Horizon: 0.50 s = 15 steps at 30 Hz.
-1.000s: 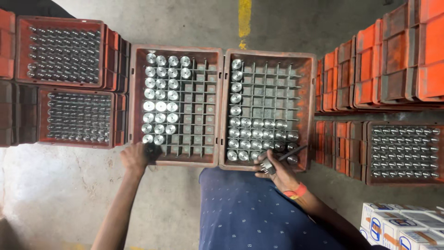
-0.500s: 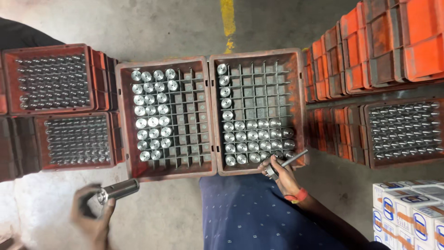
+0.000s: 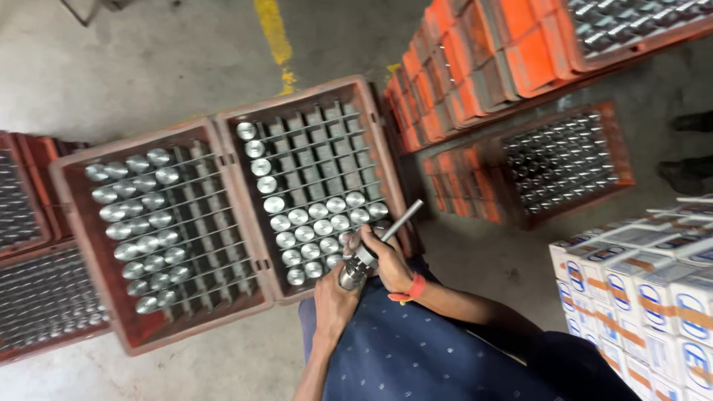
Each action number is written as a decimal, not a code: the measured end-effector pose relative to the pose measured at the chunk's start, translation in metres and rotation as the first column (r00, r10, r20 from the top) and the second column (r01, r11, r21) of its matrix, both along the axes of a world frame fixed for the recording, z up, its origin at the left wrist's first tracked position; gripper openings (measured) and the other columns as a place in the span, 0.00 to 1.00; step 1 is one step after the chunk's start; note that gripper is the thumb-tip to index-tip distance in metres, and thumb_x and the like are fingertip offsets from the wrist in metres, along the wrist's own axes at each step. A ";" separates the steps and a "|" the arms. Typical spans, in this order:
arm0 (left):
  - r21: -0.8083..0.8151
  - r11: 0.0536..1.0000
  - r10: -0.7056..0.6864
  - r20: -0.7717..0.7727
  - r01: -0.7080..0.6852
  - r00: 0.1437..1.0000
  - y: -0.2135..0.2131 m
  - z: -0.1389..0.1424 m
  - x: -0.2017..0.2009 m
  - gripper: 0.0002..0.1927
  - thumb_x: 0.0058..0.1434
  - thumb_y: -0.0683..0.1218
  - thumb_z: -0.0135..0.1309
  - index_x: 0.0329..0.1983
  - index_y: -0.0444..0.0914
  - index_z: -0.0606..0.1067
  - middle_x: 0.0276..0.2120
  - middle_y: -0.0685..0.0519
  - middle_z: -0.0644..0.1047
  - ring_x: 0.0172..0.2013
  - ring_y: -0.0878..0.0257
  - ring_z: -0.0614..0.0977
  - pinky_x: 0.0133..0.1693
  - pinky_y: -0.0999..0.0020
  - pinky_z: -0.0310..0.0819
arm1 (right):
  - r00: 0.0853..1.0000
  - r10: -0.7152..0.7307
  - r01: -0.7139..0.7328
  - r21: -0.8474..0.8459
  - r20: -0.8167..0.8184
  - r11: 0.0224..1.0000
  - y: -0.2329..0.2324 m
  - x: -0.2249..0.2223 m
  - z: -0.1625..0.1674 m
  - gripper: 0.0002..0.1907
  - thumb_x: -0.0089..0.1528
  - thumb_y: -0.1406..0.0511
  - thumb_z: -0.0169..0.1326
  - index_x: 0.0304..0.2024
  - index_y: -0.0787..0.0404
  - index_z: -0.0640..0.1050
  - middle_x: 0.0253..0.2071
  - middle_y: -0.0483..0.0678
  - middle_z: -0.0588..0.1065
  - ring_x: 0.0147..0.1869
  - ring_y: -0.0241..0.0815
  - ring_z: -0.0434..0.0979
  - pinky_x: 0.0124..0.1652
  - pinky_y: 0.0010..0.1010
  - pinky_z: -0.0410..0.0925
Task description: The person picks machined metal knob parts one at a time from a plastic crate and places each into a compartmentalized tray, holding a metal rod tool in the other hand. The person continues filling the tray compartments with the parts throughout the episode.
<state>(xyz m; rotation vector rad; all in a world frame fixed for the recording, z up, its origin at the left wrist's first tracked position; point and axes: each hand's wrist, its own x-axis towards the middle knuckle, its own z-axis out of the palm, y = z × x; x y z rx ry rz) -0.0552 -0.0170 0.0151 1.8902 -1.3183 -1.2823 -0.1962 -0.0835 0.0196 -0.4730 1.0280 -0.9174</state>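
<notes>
Just below the middle of the frame, both hands meet over the person's lap. The left hand [image 3: 332, 297] is clenched around a short metal cylinder [image 3: 351, 275], holding it upright at the near edge of the right-hand crate [image 3: 375, 119]. The right hand [image 3: 386, 260] grips a slim metal rod [image 3: 401, 220] whose lower end sits at the cylinder's top. This looks like a check or fitting of one part. Shiny cylinders fill some cells of that crate and of the left-hand crate [image 3: 70, 215].
</notes>
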 end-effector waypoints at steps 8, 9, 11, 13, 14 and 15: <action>0.027 0.975 -0.221 -0.005 0.221 0.975 -0.033 0.009 -0.048 0.21 0.48 0.48 0.67 0.46 0.39 0.81 0.35 0.38 0.83 0.39 0.40 0.84 0.41 0.50 0.76 | 0.972 0.202 -0.231 -0.331 -0.120 0.915 0.007 -0.061 -0.005 0.21 0.75 0.58 0.44 0.33 0.65 0.77 0.39 0.47 0.76 0.44 0.36 0.78 0.50 0.31 0.71; 0.042 0.972 -0.228 -0.040 0.230 0.973 -0.031 0.006 -0.055 0.21 0.48 0.47 0.67 0.46 0.38 0.81 0.35 0.38 0.83 0.40 0.41 0.84 0.40 0.51 0.77 | 0.966 0.223 -0.255 -0.367 -0.129 0.895 0.007 -0.069 -0.010 0.22 0.76 0.59 0.44 0.34 0.65 0.77 0.37 0.48 0.76 0.47 0.37 0.77 0.53 0.32 0.70; 0.093 0.964 -0.239 -0.110 0.249 0.965 -0.026 0.003 -0.066 0.21 0.48 0.49 0.67 0.46 0.37 0.81 0.35 0.38 0.83 0.40 0.42 0.85 0.41 0.52 0.78 | 0.954 0.259 -0.299 -0.426 -0.150 0.854 0.011 -0.084 -0.020 0.22 0.79 0.59 0.43 0.35 0.65 0.77 0.35 0.50 0.76 0.54 0.38 0.75 0.58 0.33 0.69; 0.147 0.956 -0.229 -0.167 0.254 0.959 -0.020 0.002 -0.074 0.22 0.49 0.52 0.68 0.44 0.37 0.81 0.35 0.40 0.84 0.39 0.45 0.87 0.41 0.54 0.78 | 0.959 0.260 -0.273 -0.131 -0.112 0.953 0.009 -0.099 -0.030 0.20 0.75 0.59 0.43 0.35 0.65 0.77 0.34 0.50 0.77 0.46 0.40 0.76 0.51 0.35 0.69; 0.155 0.956 -0.230 -0.134 0.250 0.964 -0.019 0.001 -0.076 0.24 0.49 0.53 0.69 0.46 0.37 0.80 0.35 0.39 0.84 0.39 0.45 0.86 0.41 0.54 0.78 | 0.963 0.253 -0.251 0.027 -0.095 0.968 0.009 -0.106 -0.034 0.20 0.74 0.59 0.44 0.35 0.65 0.77 0.34 0.50 0.78 0.41 0.41 0.77 0.48 0.36 0.69; 0.162 0.956 -0.233 -0.099 0.247 0.967 -0.017 0.000 -0.076 0.26 0.50 0.55 0.69 0.47 0.36 0.80 0.35 0.39 0.84 0.39 0.45 0.86 0.42 0.54 0.78 | 0.986 0.151 -0.152 -0.002 -0.066 0.988 0.008 -0.112 -0.039 0.20 0.74 0.58 0.44 0.34 0.65 0.76 0.33 0.51 0.78 0.43 0.42 0.77 0.49 0.37 0.69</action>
